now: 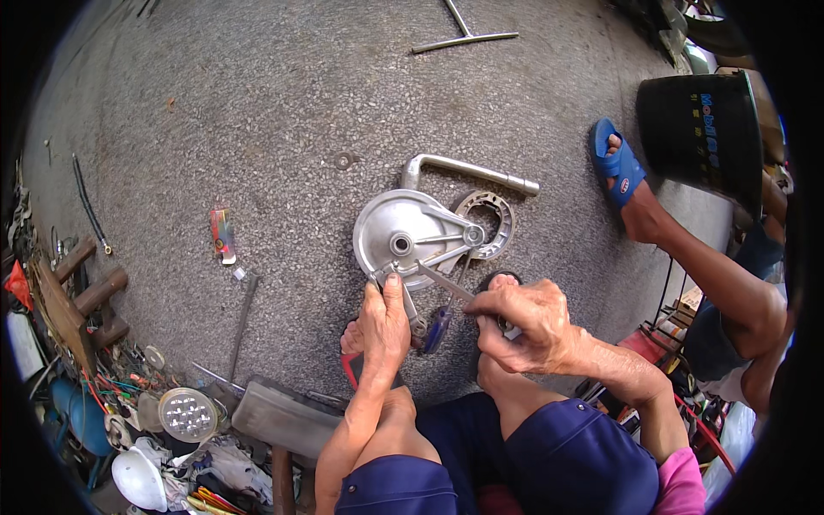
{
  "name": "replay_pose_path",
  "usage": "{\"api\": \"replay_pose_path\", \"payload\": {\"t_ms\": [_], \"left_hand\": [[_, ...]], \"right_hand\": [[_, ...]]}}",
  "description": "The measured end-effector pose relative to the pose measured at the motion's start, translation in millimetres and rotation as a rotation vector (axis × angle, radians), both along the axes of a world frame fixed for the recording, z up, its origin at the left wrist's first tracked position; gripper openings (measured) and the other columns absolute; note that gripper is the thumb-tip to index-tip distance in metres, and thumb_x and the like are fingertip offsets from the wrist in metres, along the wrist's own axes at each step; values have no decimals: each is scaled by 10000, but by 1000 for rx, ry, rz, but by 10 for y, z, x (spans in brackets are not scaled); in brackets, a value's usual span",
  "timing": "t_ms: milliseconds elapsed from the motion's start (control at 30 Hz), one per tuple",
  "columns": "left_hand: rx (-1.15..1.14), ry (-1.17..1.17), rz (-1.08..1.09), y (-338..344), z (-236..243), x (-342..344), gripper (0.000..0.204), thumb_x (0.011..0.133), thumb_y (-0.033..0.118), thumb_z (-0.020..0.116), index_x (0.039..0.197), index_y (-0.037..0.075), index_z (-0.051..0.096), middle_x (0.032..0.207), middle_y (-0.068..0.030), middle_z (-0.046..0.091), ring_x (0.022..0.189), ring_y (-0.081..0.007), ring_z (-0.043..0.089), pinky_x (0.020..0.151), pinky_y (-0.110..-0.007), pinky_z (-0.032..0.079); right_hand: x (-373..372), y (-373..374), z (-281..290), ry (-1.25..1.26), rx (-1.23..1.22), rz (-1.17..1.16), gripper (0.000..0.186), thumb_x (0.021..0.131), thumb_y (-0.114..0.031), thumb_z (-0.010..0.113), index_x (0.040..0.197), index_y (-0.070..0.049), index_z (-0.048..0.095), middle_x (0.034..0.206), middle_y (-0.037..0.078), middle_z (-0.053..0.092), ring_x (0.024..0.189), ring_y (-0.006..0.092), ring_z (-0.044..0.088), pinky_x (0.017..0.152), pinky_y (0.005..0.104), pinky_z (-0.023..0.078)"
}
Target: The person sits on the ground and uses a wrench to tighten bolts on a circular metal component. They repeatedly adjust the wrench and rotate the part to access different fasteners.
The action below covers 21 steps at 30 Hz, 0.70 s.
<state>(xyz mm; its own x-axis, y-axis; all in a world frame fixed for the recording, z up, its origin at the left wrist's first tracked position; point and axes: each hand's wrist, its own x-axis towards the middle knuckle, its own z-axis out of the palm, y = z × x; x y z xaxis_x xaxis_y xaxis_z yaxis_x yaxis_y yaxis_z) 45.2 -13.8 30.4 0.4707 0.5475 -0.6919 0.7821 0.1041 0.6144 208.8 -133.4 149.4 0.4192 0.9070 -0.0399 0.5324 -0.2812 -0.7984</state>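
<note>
The brake plate [386, 221] lies before the bar [476, 171] and left of the bucket [687, 172]

A hub plate [386, 230] and T-handle wrench [468, 39] mark a repair workshop.

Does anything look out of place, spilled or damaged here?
No spill or clear damage shows. The brightly coloured packet looks a little out of place, lying on the pavement left of the round metal plate. At lower left, a white dome-shaped object lies tilted among jumbled cloths, which looks untidy.
</note>
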Motion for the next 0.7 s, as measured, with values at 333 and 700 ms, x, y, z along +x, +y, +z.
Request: {"api": "replay_pose_path", "payload": {"t_ms": [333,700], "left_hand": [[144,-56,-210,-90,267,128,346,1044,294,470,979,-46,449,655,-290,620,637,-481,631,533,-537,446],[155,-63,-221,-110,244,111,367,1045,320,463,985,-42,446,672,-299,623,647,-494,622,552,-556,436]], "right_hand": [[343,430,87,123,-44,22,95,767,-7,550,837,0,615,594,111,593,509,266,634,496,347,491],[431,693,45,85,-231,137,108,775,-67,539,778,18,605,543,185,534,504,374,586,514,439,466]]}}
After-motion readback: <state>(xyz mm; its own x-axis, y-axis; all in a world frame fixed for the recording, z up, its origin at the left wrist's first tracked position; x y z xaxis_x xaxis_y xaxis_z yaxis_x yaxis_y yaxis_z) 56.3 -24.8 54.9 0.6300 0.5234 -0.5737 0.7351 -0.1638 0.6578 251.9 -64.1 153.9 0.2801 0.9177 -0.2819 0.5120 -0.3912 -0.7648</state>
